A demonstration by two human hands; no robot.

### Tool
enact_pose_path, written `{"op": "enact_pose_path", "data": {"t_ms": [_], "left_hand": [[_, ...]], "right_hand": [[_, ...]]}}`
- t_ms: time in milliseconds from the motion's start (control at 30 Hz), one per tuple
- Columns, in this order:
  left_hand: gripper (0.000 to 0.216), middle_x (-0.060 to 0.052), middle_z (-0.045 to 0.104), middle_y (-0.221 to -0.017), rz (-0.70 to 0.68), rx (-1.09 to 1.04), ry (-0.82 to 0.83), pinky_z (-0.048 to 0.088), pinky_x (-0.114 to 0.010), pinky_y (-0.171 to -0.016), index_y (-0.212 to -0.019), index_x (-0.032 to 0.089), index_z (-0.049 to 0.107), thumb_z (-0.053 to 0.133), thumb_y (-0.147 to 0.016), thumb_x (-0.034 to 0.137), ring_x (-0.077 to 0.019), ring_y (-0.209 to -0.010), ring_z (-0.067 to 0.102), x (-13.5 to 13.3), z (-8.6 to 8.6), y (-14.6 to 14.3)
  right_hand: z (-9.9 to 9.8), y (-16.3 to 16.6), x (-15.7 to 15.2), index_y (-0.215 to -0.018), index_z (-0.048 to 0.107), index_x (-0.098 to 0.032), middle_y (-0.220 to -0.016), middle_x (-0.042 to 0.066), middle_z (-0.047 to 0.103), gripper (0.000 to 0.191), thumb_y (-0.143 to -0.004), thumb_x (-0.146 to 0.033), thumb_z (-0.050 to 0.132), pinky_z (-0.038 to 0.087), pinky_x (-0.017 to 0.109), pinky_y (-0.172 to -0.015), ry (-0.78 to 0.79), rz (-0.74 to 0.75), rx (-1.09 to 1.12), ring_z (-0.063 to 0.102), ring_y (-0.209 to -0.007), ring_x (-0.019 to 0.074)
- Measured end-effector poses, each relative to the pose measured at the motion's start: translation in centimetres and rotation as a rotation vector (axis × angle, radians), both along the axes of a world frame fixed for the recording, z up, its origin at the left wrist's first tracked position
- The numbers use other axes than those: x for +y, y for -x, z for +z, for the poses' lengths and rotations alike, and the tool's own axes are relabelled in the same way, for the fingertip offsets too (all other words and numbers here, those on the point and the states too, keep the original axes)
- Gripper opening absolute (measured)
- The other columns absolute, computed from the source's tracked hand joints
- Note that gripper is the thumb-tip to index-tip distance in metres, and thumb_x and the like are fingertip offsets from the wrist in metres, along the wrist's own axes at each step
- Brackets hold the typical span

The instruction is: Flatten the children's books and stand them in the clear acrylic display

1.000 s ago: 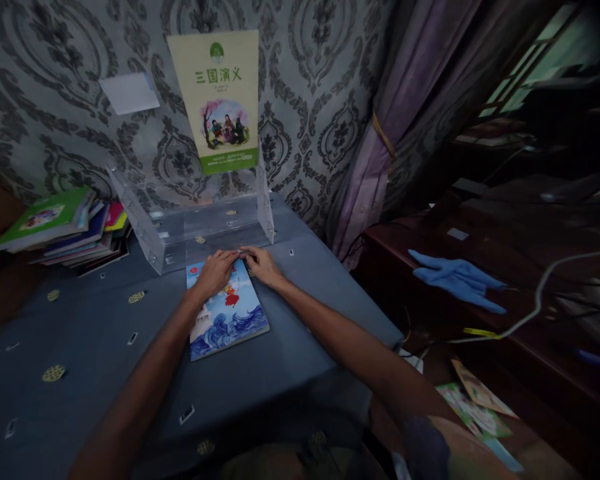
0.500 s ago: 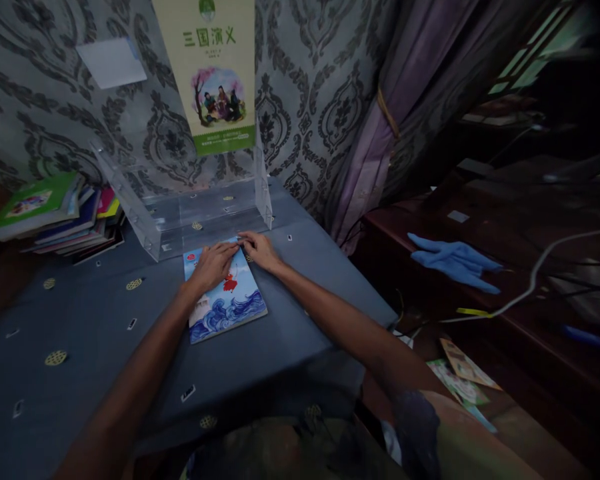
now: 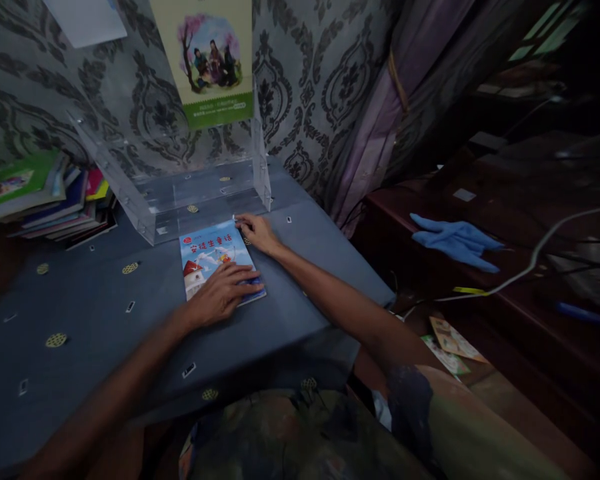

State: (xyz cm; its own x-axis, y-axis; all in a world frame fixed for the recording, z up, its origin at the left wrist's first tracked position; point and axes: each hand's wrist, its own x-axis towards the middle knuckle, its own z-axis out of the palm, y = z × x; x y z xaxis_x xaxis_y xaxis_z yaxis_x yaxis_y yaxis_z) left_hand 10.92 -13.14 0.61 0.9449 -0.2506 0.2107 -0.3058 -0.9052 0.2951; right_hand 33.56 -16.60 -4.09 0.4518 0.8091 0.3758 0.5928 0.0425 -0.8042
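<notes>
A paperback book [image 3: 205, 250] with a light blue cover and red Chinese characters lies closed on the blue tablecloth. My left hand [image 3: 225, 291] rests flat across the lower part of its cover, fingers stretched out to the right. With curled fingers, my right hand [image 3: 258, 233] grips the book's upper right corner; the fingertips are partly hidden. Just beyond the book stands a clear acrylic stand [image 3: 143, 223] with upright sides. A taller yellow and green book [image 3: 220, 115] is upright behind it, its top cut off by the view.
On the left is a pile of books [image 3: 30, 193]. A purple curtain [image 3: 367, 167] hangs past the table's right edge. Further right, a blue glove [image 3: 455, 243] and a white cable [image 3: 535, 263] lie on dark red furniture. Several booklets [image 3: 455, 340] lie lower down.
My left hand has slid from the top of the cover toward its lower edge, uncovering the title. My right hand stays at the upper right corner. The view has tilted slightly downward.
</notes>
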Motion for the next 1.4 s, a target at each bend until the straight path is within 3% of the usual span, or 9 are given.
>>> {"op": "enact_pose_path", "data": {"t_ms": [267,400,533,733,833,1033,1133,1267,1400], "left_hand": [[0.044,-0.003,0.061,-0.141,-0.013,0.088,0.073,0.034,-0.055,-0.112,-0.13,0.035,0.066,0.044,-0.096,0.017,-0.0269,-0.133,0.05,-1.2,0.8,0.4],[0.04,-0.005,0.063,-0.139,-0.003,0.095,0.254,0.036,-0.05,-0.113,-0.127,0.03,0.069,0.042,-0.1,0.019,-0.0247,-0.129,0.055,-0.6,0.9,0.3],[0.037,-0.009,0.067,-0.132,0.105,0.009,0.509,0.045,-0.041,-0.107,-0.124,0.023,0.07,0.041,-0.101,0.026,-0.0229,-0.122,0.061,2.5,-0.1,-0.2],[0.036,-0.009,0.071,-0.125,0.539,-0.217,0.765,0.042,-0.044,-0.111,-0.113,0.018,0.074,0.057,-0.09,0.04,-0.0273,-0.122,0.062,9.9,-2.5,-0.4],[0.044,-0.011,0.071,-0.126,0.613,-0.242,0.845,0.046,-0.044,-0.107,-0.116,0.016,0.072,0.056,-0.089,0.046,-0.028,-0.117,0.065,11.5,-3.3,-0.2],[0.043,-0.01,0.072,-0.124,0.627,-0.247,0.837,0.044,-0.042,-0.109,-0.114,0.015,0.073,0.052,-0.091,0.045,-0.0266,-0.12,0.063,11.3,-3.6,-0.4],[0.041,-0.009,0.073,-0.122,0.628,-0.244,0.81,0.043,-0.042,-0.111,-0.112,0.016,0.074,0.051,-0.093,0.043,-0.0261,-0.119,0.064,10.7,-3.6,-0.4],[0.038,-0.01,0.07,-0.127,0.596,-0.241,0.658,0.041,-0.043,-0.113,-0.116,0.017,0.072,0.05,-0.095,0.04,-0.0258,-0.123,0.061,9.7,-3.5,-0.2],[0.04,-0.01,0.067,-0.133,0.559,-0.215,0.434,0.037,-0.045,-0.116,-0.12,0.018,0.069,0.042,-0.099,0.039,-0.025,-0.129,0.058,9.0,-3.3,0.1]], "right_hand": [[0.1,0.3,-0.2,-0.121,0.066,-0.018,-0.107,0.006,0.076,0.034,-0.093,-0.01,0.05,0.051,0.034,-0.099,0.006,-0.004,-0.031,0.071,-0.104,0.0188],[0.3,0.8,-0.8,-0.121,0.067,-0.017,-0.111,0.008,0.074,0.034,-0.092,-0.011,0.051,0.049,0.037,-0.101,0.04,-0.01,-0.175,0.067,-0.106,0.0224],[0.9,1.7,-1.6,-0.121,0.067,-0.017,-0.115,0.011,0.072,0.032,-0.092,-0.012,0.053,0.047,0.037,-0.102,0.092,0.038,-0.365,0.063,-0.111,0.025],[3.2,3.8,-2.1,-0.119,0.067,-0.012,-0.124,0.017,0.065,0.029,-0.097,-0.01,0.047,0.042,0.043,-0.106,0.358,0.049,-0.701,0.056,-0.121,0.0287],[3.8,5.9,-1.2,-0.122,0.065,-0.01,-0.129,0.02,0.063,0.032,-0.099,-0.011,0.044,0.039,0.046,-0.11,0.391,0.096,-0.762,0.054,-0.126,0.03],[2.4,13.8,-1.0,-0.141,0.05,0.0,-0.151,0.027,0.044,0.05,-0.1,-0.028,0.052,0.029,0.049,-0.122,0.301,0.253,-0.698,0.036,-0.146,0.0333],[2.2,16.9,-2.7,-0.141,0.05,-0.001,-0.15,0.027,0.046,0.052,-0.102,-0.035,0.05,0.028,0.049,-0.124,0.204,0.377,-0.726,0.034,-0.148,0.0326],[2.5,17.8,-4.9,-0.142,0.05,-0.012,-0.15,0.019,0.049,0.046,-0.103,-0.035,0.046,0.032,0.051,-0.122,0.153,0.432,-0.703,0.035,-0.148,0.0283],[2.4,16.3,-6.8,-0.144,0.048,-0.009,-0.152,0.021,0.047,0.048,-0.103,-0.033,0.047,0.034,0.052,-0.121,0.195,0.4,-0.673,0.036,-0.148,0.0297]]}}
